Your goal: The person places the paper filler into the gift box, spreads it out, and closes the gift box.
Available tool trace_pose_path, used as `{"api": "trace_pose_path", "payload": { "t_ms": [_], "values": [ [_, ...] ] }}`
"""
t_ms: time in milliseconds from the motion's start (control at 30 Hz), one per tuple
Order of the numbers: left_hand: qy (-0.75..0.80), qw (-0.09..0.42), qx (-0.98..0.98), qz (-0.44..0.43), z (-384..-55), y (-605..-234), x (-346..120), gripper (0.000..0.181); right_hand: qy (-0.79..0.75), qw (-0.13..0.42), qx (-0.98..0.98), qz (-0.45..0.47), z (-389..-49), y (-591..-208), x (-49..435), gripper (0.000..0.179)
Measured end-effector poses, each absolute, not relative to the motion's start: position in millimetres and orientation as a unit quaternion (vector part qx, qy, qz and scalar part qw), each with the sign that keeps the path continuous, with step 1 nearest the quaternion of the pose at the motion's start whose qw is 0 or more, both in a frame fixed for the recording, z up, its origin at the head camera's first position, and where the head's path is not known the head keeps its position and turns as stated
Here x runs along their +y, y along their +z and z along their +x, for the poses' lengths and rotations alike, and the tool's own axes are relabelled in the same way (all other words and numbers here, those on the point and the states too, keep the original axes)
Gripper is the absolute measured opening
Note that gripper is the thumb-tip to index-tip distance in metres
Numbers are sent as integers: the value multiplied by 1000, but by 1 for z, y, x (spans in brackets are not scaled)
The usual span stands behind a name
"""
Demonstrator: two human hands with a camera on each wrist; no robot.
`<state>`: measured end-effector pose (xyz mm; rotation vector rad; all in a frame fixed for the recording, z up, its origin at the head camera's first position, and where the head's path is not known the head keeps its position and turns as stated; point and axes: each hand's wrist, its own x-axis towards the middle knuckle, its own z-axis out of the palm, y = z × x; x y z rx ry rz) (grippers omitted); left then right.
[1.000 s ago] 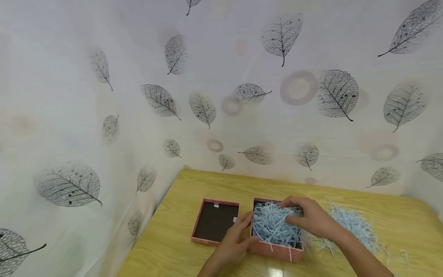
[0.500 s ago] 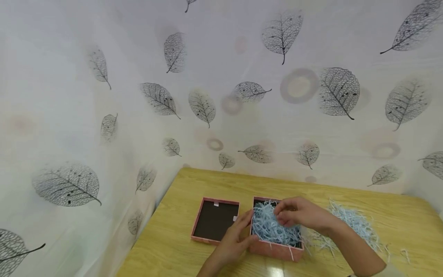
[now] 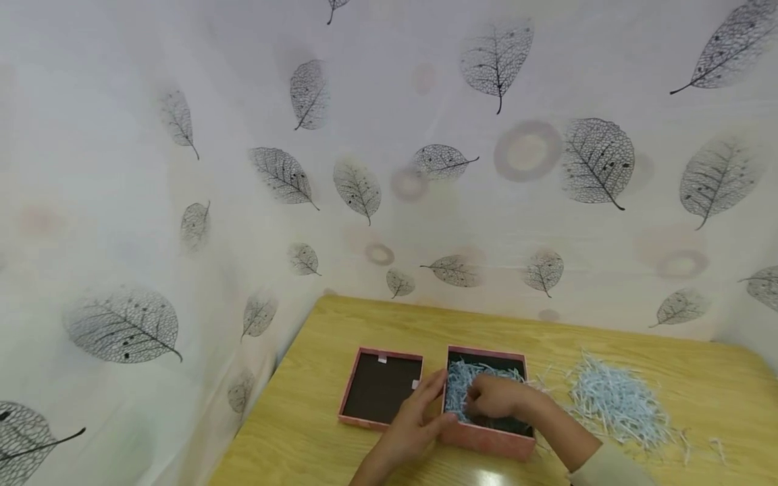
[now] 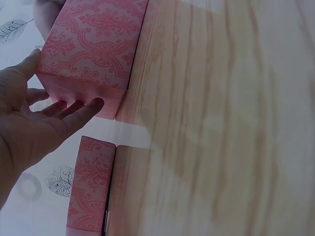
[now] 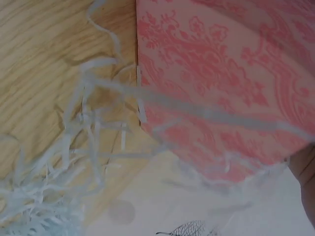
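Note:
A pink patterned gift box stands on the table, its black inside partly filled with light-blue shredded paper. The paper lies mostly along the left and back, leaving dark bottom showing at the right. My left hand steadies the box from the left; in the left wrist view its rather straight fingers touch the side wall, the thumb at the upper edge. Inside the box, my right hand grips into the paper with curled fingers, their tips hidden. The right wrist view shows the box's outer wall and loose strands.
Left of the box lies its lid, black inside up, with small white tabs. A heap of light-blue shredded paper sits to the right, with stray strands around it. A leaf-print sheet hangs behind the wooden table.
My right hand has lifted off the paper's top, curled, and gone down into the box. The paper inside has shifted left and sunk, baring black at right. My left hand stays put.

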<state>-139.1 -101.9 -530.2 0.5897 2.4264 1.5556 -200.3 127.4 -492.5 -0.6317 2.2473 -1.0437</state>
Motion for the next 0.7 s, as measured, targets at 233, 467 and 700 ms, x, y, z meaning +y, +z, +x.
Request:
{"api": "trace_pose_path", "payload": {
  "t_ms": [233,467,700],
  "values": [
    [522,82,820,220,-142,-532,-99,71,-530,364,738,-203,-209,-454,155,21],
    [522,86,821,214,-143,-531,-97,73,-570,411,681,-208,-210,-453,154,29],
    [523,95,825,192,-140,-531,-99,73,-537,415,710,-187,-207,-498,124,22]
  ]
}}
